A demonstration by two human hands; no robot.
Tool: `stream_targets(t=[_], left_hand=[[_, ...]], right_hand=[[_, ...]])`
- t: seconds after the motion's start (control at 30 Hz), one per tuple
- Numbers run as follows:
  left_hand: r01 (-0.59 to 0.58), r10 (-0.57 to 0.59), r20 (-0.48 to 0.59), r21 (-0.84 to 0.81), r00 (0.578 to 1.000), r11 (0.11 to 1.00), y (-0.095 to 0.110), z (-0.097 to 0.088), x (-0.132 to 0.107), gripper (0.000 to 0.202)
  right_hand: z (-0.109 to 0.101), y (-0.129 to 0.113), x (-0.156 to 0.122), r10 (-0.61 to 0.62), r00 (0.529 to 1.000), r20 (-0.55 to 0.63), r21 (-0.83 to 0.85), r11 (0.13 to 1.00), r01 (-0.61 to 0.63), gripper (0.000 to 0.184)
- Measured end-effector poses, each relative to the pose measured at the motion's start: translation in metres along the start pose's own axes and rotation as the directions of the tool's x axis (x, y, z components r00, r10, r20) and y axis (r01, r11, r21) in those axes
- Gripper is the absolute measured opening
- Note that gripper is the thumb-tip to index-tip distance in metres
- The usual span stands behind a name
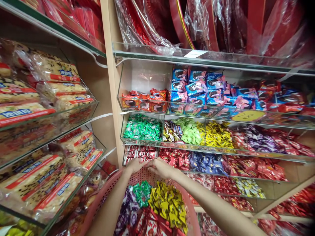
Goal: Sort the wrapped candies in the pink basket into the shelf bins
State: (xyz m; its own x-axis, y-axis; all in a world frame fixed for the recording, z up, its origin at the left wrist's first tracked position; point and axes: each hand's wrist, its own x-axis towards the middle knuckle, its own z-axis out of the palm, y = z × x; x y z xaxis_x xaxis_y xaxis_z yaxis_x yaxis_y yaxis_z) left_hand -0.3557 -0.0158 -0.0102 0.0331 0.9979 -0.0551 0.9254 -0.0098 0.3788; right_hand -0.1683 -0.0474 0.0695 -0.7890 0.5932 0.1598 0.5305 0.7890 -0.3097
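My left hand (135,165) and my right hand (161,167) meet at the far rim of a pink plastic basket (104,196) that I hold against me. Both reach toward the clear bin of red-and-white wrapped candies (140,153). The fingers curl away from the camera, so I cannot make out what they grip. Inside the basket lie yellow wrapped candies (169,205), green ones (141,193) and purple-white ones (128,209).
Tilted clear bins hold green candies (142,128), yellow candies (218,134), blue cookie packs (197,88) and red packs (145,100). The left shelves carry wrapped nougat bars (36,177). Red goods in plastic fill the top shelf (197,55).
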Motion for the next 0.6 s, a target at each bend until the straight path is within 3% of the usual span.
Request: stream_targets(t=[0.13, 0.27, 0.43, 0.6], left_hand=[[-0.006, 0.006, 0.005, -0.003, 1.0, 1.0, -0.002, 0.002, 0.002, 0.059], [0.007, -0.007, -0.012, 0.01, 1.0, 1.0, -0.004, 0.004, 0.003, 0.064], [-0.032, 0.033, -0.018, 0.016, 0.999, 0.999, -0.004, 0.002, 0.002, 0.063], [-0.04, 0.04, -0.016, 0.019, 0.999, 0.999, -0.003, -0.001, 0.001, 0.061]], right_hand=[[-0.047, -0.01, 0.022, -0.022, 0.99, -0.138, -0.104, 0.995, 0.007, 0.021], [-0.085, -0.013, 0.054, 0.075, 0.954, -0.289, -0.288, 0.944, -0.161, 0.021], [-0.093, -0.01, 0.083, 0.16, 0.937, -0.311, -0.478, 0.826, -0.299, 0.019], [-0.087, -0.008, 0.092, 0.21, 0.927, -0.311, -0.469, 0.814, -0.342, 0.016]])
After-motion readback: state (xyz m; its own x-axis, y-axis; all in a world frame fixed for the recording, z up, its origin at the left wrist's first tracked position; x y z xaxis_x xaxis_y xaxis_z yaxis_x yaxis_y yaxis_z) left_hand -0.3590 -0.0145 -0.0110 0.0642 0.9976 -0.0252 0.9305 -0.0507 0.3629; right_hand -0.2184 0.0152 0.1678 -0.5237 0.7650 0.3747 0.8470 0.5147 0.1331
